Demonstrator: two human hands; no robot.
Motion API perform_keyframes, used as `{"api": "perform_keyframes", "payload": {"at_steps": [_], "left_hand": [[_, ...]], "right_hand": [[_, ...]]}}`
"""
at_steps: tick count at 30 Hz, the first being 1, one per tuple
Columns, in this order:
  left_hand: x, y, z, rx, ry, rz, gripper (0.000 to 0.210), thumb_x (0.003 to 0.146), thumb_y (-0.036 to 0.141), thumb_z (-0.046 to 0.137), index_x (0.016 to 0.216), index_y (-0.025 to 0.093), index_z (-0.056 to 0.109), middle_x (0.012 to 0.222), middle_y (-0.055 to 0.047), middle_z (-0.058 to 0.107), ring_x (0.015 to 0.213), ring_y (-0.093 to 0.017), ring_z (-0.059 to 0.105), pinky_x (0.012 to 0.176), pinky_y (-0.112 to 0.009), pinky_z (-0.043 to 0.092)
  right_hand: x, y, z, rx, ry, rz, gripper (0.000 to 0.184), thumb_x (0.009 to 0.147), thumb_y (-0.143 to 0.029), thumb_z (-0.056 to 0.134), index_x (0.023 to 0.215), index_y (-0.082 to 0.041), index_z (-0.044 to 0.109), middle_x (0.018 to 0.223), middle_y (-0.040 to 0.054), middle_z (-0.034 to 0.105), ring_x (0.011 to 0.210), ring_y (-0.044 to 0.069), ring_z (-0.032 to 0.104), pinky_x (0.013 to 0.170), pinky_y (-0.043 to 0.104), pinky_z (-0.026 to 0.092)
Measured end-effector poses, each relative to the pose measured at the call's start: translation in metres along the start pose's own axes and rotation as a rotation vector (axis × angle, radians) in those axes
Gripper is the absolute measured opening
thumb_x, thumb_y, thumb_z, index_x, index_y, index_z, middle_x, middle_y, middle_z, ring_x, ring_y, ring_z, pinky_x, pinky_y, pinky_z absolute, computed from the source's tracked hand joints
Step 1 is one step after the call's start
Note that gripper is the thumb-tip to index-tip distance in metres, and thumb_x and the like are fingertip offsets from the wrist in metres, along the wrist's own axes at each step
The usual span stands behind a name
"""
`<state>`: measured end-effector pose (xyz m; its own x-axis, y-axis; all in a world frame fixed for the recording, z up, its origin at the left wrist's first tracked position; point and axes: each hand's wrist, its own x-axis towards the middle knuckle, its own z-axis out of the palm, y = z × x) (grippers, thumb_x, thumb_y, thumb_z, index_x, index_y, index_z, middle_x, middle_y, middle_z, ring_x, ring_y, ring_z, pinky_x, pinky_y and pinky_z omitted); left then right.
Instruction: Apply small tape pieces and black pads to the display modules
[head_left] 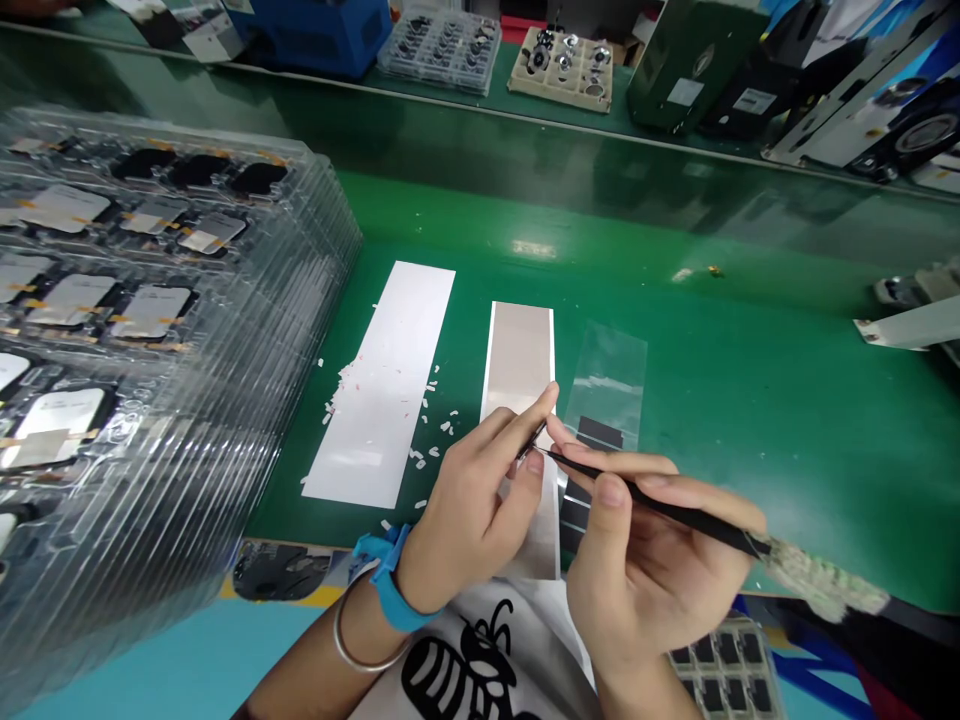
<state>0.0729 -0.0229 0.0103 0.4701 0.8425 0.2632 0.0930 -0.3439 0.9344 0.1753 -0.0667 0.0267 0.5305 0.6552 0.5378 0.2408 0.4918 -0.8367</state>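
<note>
Between its thumb and forefinger, my left hand [476, 490] pinches a small dark flat part [531, 440], mostly covered by the fingers. My right hand [660, 570] is closed around black tweezers [697, 518], whose rear end is wrapped in whitish material. Their thin tip meets the small part, though whether it grips anything is too fine to see. Under both hands lies a greyish strip with white edges [521, 350]. Beside it, partly behind my right hand, is a clear film sheet [611, 370] bearing dark rectangles [600, 433].
A white sheet [375, 400] lies on the green table [787, 430], with small white scraps [448, 427] around it. Tall stacked clear trays [300, 270] of parts stand at left. The back shelf [450, 105] holds trays and boxes. Another parts tray [727, 660] sits below the table edge.
</note>
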Motion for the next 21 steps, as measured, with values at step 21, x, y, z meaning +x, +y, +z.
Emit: {"api": "perform_keyframes", "payload": {"at_steps": [21], "left_hand": [[0.0,-0.004,0.002,0.003,0.008,0.029,0.051,0.103,0.022,0.036,0.153,0.022,0.038,0.101,-0.007,0.057,0.089,-0.018,0.055,0.077,-0.033,0.046]], "right_hand": [[-0.001,0.013,-0.004,0.021,-0.023,-0.046,0.03,0.087,0.007,0.054,0.105,-0.016,0.047,0.091,0.0042,0.068,0.087,0.02,0.074,0.078,0.042,0.069]]}}
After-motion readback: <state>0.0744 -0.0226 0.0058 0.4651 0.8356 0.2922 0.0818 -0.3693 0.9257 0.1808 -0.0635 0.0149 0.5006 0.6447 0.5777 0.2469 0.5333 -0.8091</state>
